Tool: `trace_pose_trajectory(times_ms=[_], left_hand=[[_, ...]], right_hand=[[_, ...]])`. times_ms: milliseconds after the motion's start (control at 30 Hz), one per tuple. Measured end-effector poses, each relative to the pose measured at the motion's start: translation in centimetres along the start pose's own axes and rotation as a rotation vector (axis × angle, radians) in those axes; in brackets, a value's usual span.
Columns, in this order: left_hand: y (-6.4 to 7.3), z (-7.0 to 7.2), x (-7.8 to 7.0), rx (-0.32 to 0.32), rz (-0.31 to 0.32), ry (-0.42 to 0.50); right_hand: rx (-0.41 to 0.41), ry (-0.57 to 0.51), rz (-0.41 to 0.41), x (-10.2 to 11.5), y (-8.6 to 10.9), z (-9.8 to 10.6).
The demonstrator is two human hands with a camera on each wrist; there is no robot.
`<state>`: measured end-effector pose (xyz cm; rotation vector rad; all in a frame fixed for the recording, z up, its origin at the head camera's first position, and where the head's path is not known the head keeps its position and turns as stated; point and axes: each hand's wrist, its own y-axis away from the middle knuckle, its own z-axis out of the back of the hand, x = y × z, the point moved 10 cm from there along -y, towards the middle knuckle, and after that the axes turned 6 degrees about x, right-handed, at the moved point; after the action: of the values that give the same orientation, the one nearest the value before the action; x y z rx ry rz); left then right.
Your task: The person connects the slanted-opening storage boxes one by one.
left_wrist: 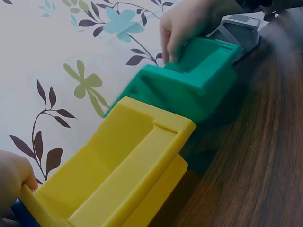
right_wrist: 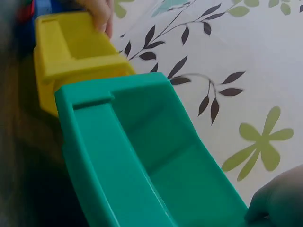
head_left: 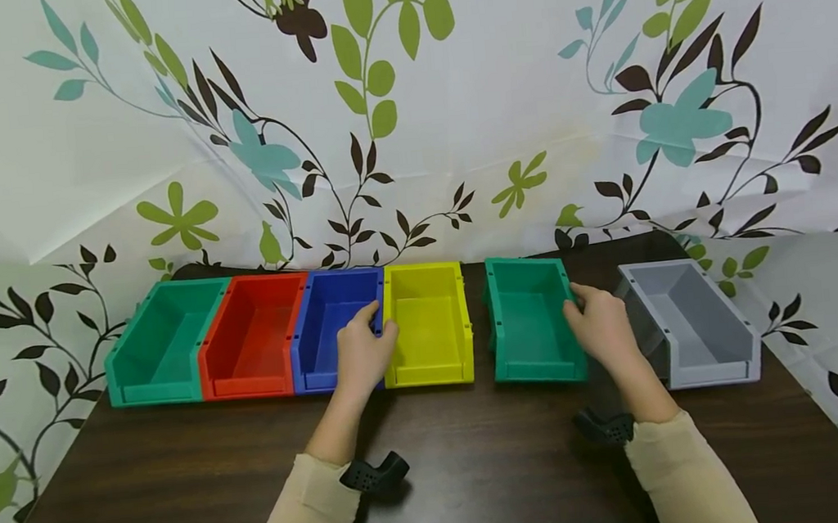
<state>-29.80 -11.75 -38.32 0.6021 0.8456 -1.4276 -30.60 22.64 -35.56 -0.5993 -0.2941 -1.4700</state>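
Observation:
In the head view, my left hand (head_left: 363, 349) pinches the left wall of a yellow open-front storage bin (head_left: 431, 375), where it meets the blue bin (head_left: 327, 380). My right hand (head_left: 603, 325) grips the right wall of a green bin (head_left: 540, 372), thumb inside and fingers outside. A narrow gap parts this green bin from the yellow one. The left wrist view shows the yellow bin (left_wrist: 106, 165) close up, the green bin (left_wrist: 189, 80) beyond it. Whether the green bin rests fully on the table cannot be told.
Left of the blue bin, a red bin (head_left: 247, 387) and another green bin (head_left: 154, 393) stand side by side in the row. A grey bin (head_left: 716, 373) sits angled to the right of my right hand. The dark wooden table (head_left: 480, 470) meets a leaf-patterned cloth (head_left: 450, 185) behind.

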Motion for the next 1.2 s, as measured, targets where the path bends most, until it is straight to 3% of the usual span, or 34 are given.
trace_pose_trajectory(times_ms=[467,1200], left_hand=[[0.0,-0.2,0.3,-0.003,-0.011,0.014],[-0.1,-0.2,0.0,-0.003,-0.003,0.004]], right_hand=[[-0.046,-0.074,0.058,2.3,-1.3,1.5],[-0.008,-0.109,0.058,2.4,-1.7,0.7]])
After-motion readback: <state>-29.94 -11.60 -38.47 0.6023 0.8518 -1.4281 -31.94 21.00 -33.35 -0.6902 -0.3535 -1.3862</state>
